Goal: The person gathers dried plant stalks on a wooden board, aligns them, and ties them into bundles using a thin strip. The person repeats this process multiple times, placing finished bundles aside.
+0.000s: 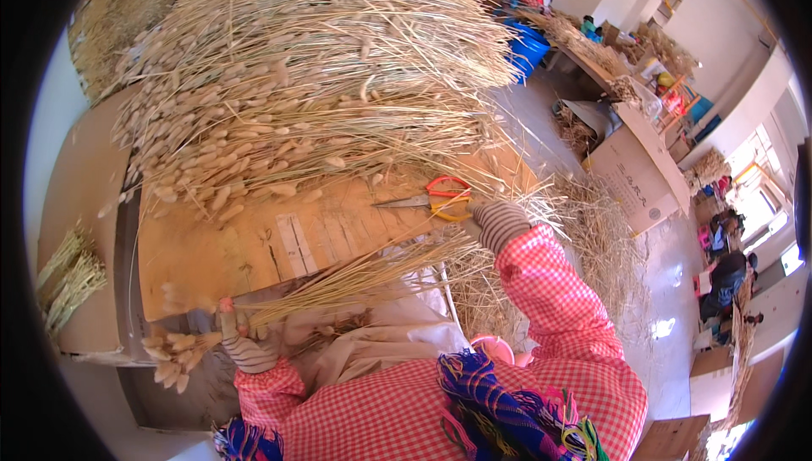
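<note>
My left hand (pixel 244 340), in a striped glove with bare fingertips, is closed around a bundle of dried bunny-tail grass (pixel 355 283) just below its fluffy heads, which hang out at the left. The stems run up to the right towards my other hand. My right hand (pixel 501 225), in a striped glove, is at the board's right edge by the handles of scissors (pixel 438 199) with red and yellow grips. The scissors lie on the wooden board (pixel 235 251), blades pointing left. Whether my right fingers hold the handles or stems is unclear.
A large heap of bunny-tail grass (pixel 317 67) covers the board's far part. At left, smaller bunches (pixel 73 280) lie on cardboard (pixel 82 207). Cut stems (pixel 590 239) litter the floor. A blue bin (pixel 526 48), a carton (pixel 634 175) and several people at work are further right.
</note>
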